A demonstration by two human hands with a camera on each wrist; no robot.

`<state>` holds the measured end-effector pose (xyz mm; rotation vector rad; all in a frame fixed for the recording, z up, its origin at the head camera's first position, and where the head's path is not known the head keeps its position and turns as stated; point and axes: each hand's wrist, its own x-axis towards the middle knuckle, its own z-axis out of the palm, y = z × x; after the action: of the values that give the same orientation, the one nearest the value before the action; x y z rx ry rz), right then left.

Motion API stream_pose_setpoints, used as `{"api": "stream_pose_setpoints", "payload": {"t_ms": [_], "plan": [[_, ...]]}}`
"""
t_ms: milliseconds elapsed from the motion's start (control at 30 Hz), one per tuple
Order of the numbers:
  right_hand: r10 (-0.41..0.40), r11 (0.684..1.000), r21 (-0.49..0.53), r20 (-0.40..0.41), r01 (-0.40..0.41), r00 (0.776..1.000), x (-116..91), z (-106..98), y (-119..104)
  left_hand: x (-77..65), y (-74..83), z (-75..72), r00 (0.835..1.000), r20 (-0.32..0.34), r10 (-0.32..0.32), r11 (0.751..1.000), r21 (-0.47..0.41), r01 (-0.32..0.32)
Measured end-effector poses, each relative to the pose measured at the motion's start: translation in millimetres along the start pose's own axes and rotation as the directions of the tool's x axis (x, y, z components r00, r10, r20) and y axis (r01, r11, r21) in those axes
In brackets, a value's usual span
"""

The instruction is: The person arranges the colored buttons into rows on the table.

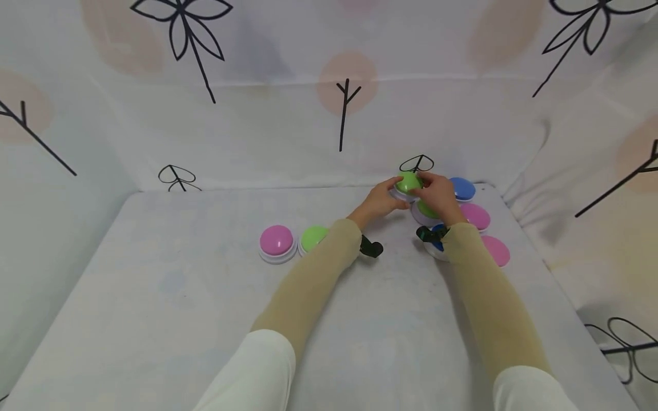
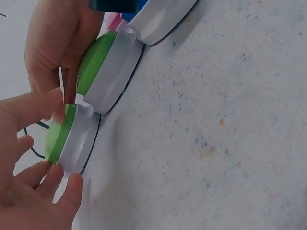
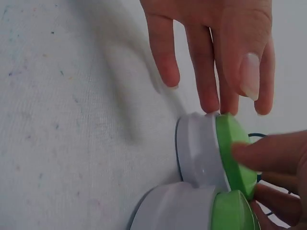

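Observation:
At the back of the table sits a round push button with a green dome [image 1: 408, 181] on a white base. My right hand [image 1: 438, 194] pinches it, thumb [image 3: 249, 154] laid over the dome and other fingers on its far side. From the other side my left hand [image 1: 379, 200] reaches in with fairly straight fingers, their tips at the button's left edge in the right wrist view. Its thumb [image 2: 53, 101] overlaps the dome in the left wrist view. A second green button [image 2: 108, 72] stands right beside the first, partly hidden by my right hand in the head view.
A blue button [image 1: 462, 188] and two pink buttons [image 1: 474, 216] [image 1: 496, 251] line the right side. Another blue one [image 1: 430, 249] sits under my right wrist. To the left stand a pink button [image 1: 276, 240] and a green button [image 1: 312, 235]. Patterned cloth [image 1: 288, 131] hangs behind the table.

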<state>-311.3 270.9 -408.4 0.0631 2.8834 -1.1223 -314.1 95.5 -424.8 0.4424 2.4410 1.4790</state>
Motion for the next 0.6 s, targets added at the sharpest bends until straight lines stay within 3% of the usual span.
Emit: {"api": "stream_pose_setpoints", "payload": {"t_ms": [333,600], "plan": [[-0.067,0.996,-0.060,0.071,0.071,0.995,3.8,-5.7,-4.0,0.4,-4.4,0.3,0.989,-0.146,0.003,1.000,-0.008,-0.004],[-0.081,0.994,-0.061,0.135,0.090,0.987,1.0,-6.4,-6.1,-7.7,-3.9,-2.4,0.983,-0.185,-0.005,1.000,-0.007,0.004]]}}
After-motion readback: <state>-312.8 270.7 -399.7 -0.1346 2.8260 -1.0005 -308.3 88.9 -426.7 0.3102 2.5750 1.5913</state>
